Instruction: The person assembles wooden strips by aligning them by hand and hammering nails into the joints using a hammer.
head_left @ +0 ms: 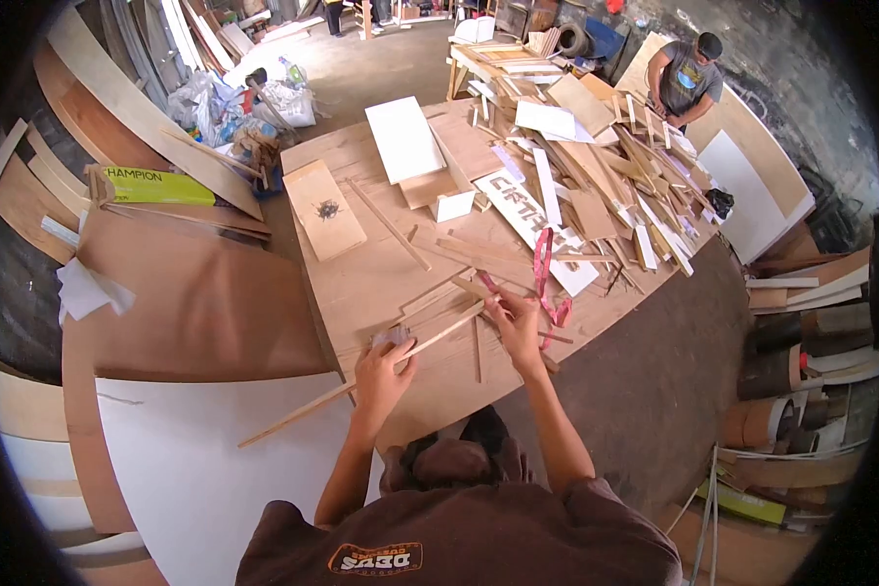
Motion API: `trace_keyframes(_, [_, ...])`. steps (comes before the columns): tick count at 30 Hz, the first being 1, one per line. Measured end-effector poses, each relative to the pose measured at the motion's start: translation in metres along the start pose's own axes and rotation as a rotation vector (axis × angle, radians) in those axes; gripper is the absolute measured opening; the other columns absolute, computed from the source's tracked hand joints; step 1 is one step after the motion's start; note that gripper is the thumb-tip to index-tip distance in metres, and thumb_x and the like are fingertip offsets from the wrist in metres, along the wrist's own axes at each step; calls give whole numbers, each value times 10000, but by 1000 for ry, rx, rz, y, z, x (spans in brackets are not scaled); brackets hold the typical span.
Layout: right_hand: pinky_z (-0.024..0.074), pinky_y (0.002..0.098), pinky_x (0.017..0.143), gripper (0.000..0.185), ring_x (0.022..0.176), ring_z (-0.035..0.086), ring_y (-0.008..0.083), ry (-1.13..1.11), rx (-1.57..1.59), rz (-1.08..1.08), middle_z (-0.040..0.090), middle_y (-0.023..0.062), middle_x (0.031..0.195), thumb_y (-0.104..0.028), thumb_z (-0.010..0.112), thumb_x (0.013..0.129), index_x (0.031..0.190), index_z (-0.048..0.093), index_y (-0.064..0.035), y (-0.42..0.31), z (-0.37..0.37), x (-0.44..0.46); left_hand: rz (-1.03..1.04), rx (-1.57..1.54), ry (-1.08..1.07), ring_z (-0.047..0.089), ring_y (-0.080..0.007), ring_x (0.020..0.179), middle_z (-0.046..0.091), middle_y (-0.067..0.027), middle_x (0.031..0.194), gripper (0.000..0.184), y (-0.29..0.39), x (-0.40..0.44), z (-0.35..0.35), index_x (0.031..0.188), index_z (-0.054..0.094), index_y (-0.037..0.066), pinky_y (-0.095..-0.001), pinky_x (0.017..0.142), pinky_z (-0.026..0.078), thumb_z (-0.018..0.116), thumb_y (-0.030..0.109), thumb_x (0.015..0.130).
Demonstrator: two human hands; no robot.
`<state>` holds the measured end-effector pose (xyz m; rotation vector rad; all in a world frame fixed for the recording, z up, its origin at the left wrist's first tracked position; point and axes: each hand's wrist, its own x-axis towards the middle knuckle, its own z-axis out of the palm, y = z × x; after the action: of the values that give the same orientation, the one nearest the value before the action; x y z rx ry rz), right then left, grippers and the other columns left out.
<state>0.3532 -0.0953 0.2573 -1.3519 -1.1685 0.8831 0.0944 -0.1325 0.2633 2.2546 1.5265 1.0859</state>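
Observation:
A long thin wooden strip [298, 415] runs from the lower left up to the right, above the near edge of the wooden table [425, 400]. My left hand [385, 376] is closed round its middle. At the strip's upper right end my right hand [514, 317] pinches it, together with the pink measuring tape [543, 259], which loops up and down beside my fingers. A small translucent piece [393, 336] shows just beyond my left fingertips. Several loose wood strips lie on the table around both hands.
A lettered white board [532, 225], an open wooden box [439, 181] and a panel with a pile of nails [327, 210] lie on the table. Scrap wood [606, 166] is heaped at the right. A person [684, 83] stands behind it. White sheet [215, 469] at lower left.

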Motion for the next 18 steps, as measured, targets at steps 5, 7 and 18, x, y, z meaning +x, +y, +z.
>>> trace_keyframes(5, [541, 289, 811, 307, 922, 654, 185, 17, 103, -128, 670, 131, 1036, -112, 729, 923, 1168, 687, 69, 24, 18, 29, -137, -252, -18, 647, -308, 759, 675, -133, 878, 387, 5, 43, 34, 1224, 698, 101, -413, 711, 505, 756, 205, 855])
trace_keyframes(7, [543, 295, 816, 292, 922, 658, 197, -35, 70, -132, 669, 142, 1051, -109, 733, 919, 1159, 698, 53, 17, 21, 42, -287, -393, -158, 638, -335, 764, 659, -167, 955, 457, 24, 75, 37, 1334, 626, 91, -417, 700, 512, 721, 228, 908])
trace_keyframes(18, [549, 309, 863, 269, 1048, 650, 181, -401, 211, 6, 640, 113, 1181, -108, 670, 969, 1210, 681, 11, 47, 6, 195, -399, -362, -167, 609, -269, 747, 595, -133, 872, 405, 12, 196, 122, 1371, 611, 128, -363, 694, 503, 642, 171, 969])
